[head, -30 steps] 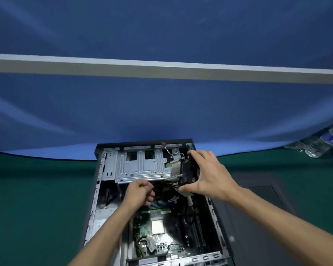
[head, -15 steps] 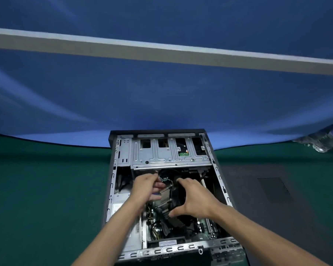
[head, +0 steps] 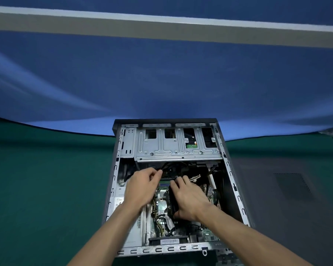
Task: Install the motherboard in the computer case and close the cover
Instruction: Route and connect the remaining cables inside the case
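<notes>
Reaching into the open computer case [head: 236,189], both hands sit over the motherboard [head: 161,204], which lies flat on the case floor in the near half, below the silver drive cage [head: 173,146]. Left hand [head: 140,189] has its fingers curled, pinching black cables [head: 166,167] near the cage edge; right hand [head: 190,198] is spread, fingers flat on a black cooler [head: 171,200] over the board's centre. Dark cover panel [head: 277,198] lies flat on the green worktop [head: 46,189], just right of the case.
</notes>
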